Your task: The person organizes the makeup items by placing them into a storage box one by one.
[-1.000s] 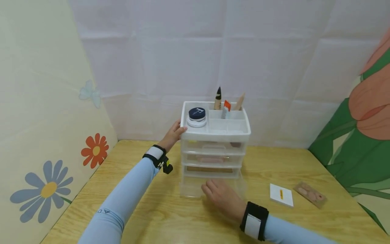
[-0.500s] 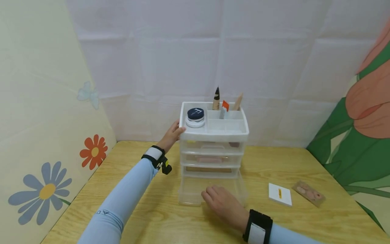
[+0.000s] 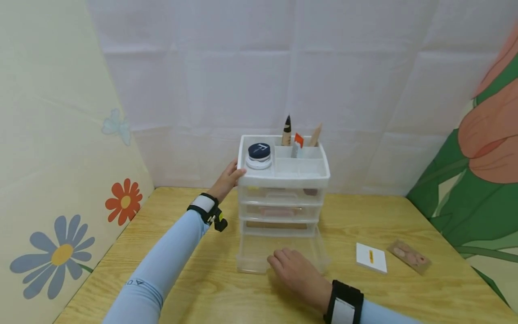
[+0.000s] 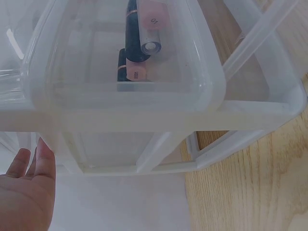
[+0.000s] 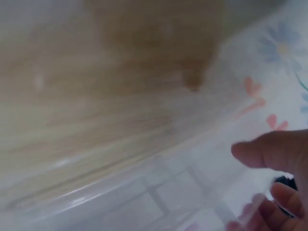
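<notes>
A white drawer unit [image 3: 283, 182] with clear drawers stands on the table. My left hand [image 3: 226, 180] holds its upper left corner, thumb on the front rim, fingers along the side. In the left wrist view, those fingertips [image 4: 44, 156] are at the side frame. The bottom drawer [image 3: 255, 252] is pulled out, and the wood shows through it. My right hand [image 3: 299, 276] grips its front edge with curled fingers. In the right wrist view, fingers show through the clear plastic and the thumb [image 5: 255, 154] stands above. Pink-and-black cosmetic tubes [image 4: 149, 24] lie in a higher drawer.
On the unit's top sit a dark-lidded round case [image 3: 259, 151], a black-tipped beige tube [image 3: 287, 132], an orange-capped tube [image 3: 297, 144] and a beige pointed item [image 3: 315, 135]. A white box [image 3: 371, 258] and a brown patterned flat pack [image 3: 410, 256] lie at right.
The bottom drawer has slid further out toward me with my right hand at its front, mostly in the first half second. My left hand has stayed on the unit's corner.
</notes>
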The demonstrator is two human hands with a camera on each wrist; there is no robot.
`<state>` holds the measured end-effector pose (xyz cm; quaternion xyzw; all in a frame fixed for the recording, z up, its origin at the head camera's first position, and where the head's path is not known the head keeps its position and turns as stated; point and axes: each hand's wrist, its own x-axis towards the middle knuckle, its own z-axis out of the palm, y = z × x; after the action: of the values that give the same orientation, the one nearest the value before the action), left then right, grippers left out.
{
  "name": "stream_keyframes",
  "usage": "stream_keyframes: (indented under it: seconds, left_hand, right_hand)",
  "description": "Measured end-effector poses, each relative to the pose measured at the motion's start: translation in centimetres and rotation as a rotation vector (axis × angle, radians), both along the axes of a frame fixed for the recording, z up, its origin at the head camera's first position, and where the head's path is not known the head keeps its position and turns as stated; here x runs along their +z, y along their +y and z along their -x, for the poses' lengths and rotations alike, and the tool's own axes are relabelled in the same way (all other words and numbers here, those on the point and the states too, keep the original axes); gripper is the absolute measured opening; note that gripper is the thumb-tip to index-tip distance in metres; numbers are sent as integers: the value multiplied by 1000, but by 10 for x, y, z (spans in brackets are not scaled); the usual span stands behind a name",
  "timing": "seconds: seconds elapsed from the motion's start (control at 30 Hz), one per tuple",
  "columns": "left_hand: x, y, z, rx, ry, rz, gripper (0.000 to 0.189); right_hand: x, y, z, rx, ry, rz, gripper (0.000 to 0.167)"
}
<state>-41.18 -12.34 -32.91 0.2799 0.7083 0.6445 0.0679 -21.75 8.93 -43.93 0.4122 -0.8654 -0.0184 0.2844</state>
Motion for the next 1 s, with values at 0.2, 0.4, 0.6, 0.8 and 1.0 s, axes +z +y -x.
stream_keyframes:
  seconds: [0.2,0.4,0.6,0.8,1.0]
  left_hand:
    - [0,1,0,8,-18,-3,65]
    - [1,0,-1,3,-2,4,64]
    - [2,0,-2,-7,-5,13,65]
    - [2,-1,-1,-3,-6,15,62]
    - [2,0,-1,-21,-21,-4,62]
  right_hand:
    - [25,9,-9,-32,-278,111,43]
    - [56,43,-8,-27,-425,185,50]
    - [70,93,-4,-189,-585,255,51]
    - [63,147,3,-368,-730,298,59]
    - [43,190,10,-488,-870,291,69]
